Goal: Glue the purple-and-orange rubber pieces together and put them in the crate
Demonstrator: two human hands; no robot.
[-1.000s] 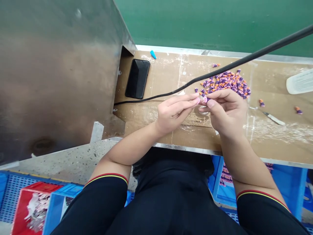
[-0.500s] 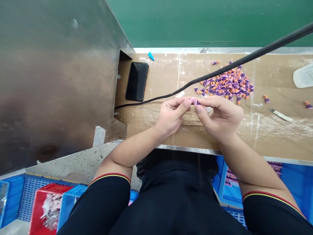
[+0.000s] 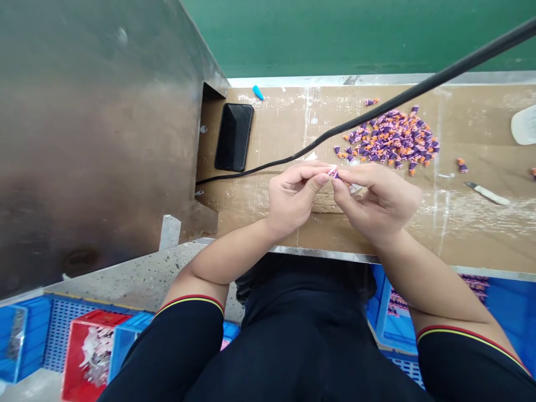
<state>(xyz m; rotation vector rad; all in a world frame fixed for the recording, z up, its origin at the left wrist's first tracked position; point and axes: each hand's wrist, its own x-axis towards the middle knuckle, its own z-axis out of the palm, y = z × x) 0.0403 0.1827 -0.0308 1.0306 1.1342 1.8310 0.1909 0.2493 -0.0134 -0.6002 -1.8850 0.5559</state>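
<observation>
Purple-pink piece [image 3: 334, 173] pinched between curled left hand [image 3: 291, 196] and right hand [image 3: 377, 200].

small purple and pink piece [image 3: 334, 173] pinched tight between fingertips of left hand [image 3: 293, 200] and right hand [image 3: 379, 204]; loose heap of purple and orange pieces [image 3: 389, 139] lies just beyond, spread flat.

Small pieces [image 3: 387, 138]: purple, orange, pink. Sleeves [image 3: 188, 340]: black, red-and-yellow cuff stripes.

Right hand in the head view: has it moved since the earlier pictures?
Yes: the right hand has shifted left, nearer the black phone, and pinches a small purple-and-pink piece with the left hand.
</observation>
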